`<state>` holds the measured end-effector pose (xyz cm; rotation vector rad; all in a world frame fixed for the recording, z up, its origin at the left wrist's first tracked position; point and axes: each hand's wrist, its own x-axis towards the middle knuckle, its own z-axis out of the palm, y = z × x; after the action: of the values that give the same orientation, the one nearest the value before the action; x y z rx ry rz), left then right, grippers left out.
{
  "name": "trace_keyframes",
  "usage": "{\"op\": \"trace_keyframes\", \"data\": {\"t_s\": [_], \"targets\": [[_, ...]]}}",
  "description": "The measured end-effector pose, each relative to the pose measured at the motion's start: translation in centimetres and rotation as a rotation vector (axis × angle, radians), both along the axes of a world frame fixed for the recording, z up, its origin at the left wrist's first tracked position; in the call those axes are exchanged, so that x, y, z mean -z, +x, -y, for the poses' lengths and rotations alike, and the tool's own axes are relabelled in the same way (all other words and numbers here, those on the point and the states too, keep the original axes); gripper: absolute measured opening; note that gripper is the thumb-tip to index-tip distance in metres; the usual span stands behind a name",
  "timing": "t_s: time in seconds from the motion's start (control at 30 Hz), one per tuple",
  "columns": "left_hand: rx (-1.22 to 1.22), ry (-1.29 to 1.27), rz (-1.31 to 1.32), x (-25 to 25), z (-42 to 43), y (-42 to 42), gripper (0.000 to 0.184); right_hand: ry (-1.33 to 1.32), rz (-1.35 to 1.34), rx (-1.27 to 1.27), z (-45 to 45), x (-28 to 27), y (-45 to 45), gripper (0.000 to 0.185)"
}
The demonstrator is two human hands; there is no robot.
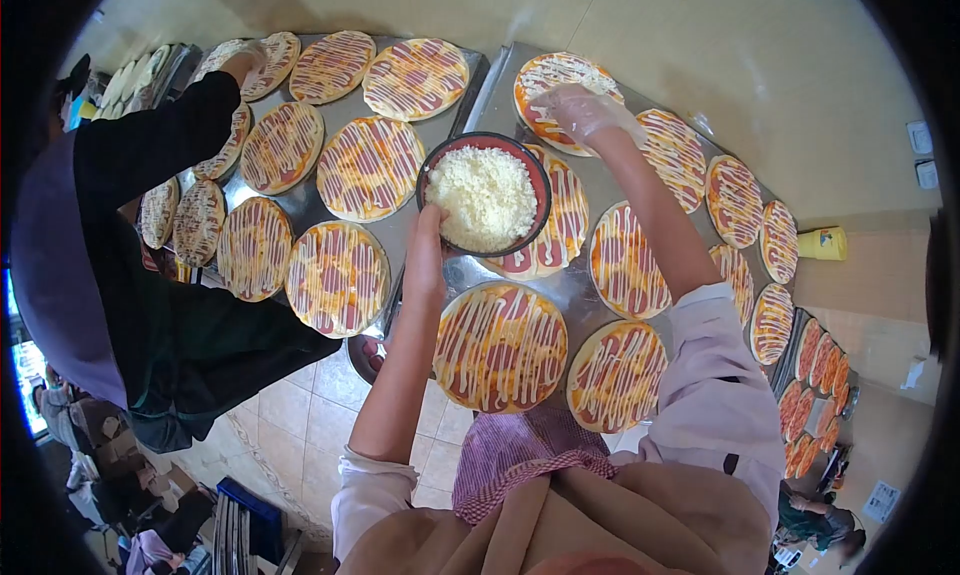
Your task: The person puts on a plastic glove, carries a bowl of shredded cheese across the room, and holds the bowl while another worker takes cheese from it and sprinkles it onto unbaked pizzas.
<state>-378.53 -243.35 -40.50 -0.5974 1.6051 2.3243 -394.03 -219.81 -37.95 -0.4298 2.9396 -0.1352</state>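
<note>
My left hand grips the near left rim of a dark bowl, which is filled with crumbly white grated cheese. The bowl is held over the trays and partly covers a pizza. My right hand, in a clear plastic glove, is low over the pizza at the back, which has white shreds on its top. Its fingertips point down and left, and whatever they hold is hidden. Round pizzas with red slices and pale sauce stripes, such as the large one in front, lie around both hands.
A co-worker in dark sleeves reaches over pizzas on the left metal tray. More pizzas stand at the far right, beside a yellow cup. Another person is at the lower right. Tiled floor shows below.
</note>
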Motion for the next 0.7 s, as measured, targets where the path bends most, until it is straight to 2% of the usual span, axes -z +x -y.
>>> {"op": "trace_keyframes", "data": {"t_s": [0.07, 0.17, 0.27, 0.37, 0.47, 0.57, 0.67, 0.7], "targets": [[0.022, 0.031, -0.01, 0.3, -0.2, -0.9, 0.043, -0.128, -0.013, 0.005, -0.5, -0.1, 0.6, 0.029], [0.049, 0.08, -0.015, 1.0, -0.7, -2.3, 0.043, 0.033, -0.154, 0.115, -2.2, 1.0, 0.4, 0.028], [0.043, 0.064, -0.032, 1.3, -1.8, -3.6, 0.044, -0.498, -0.132, 0.234, -2.7, -1.0, 1.3, 0.028], [0.075, 0.082, -0.074, 2.3, -3.3, -4.8, 0.044, -1.101, 0.372, 0.332, -0.2, -4.4, 4.4, 0.025], [0.097, 0.078, -0.038, 1.2, -4.9, -5.3, 0.043, -0.494, 0.078, -0.37, 1.5, -4.3, 6.6, 0.019], [0.11, 0.117, -0.024, 3.0, -5.6, -5.7, 0.043, -0.409, -0.153, -0.329, 1.6, -1.6, 6.6, 0.016], [0.069, 0.139, -0.018, 2.7, -5.7, -5.5, 0.043, -0.967, 0.026, -0.123, -0.6, -0.4, 3.5, 0.012], [0.048, 0.145, -0.014, 2.2, -5.6, -5.3, 0.043, -0.979, 0.141, 0.068, -1.0, -1.6, 2.8, 0.01]]}}
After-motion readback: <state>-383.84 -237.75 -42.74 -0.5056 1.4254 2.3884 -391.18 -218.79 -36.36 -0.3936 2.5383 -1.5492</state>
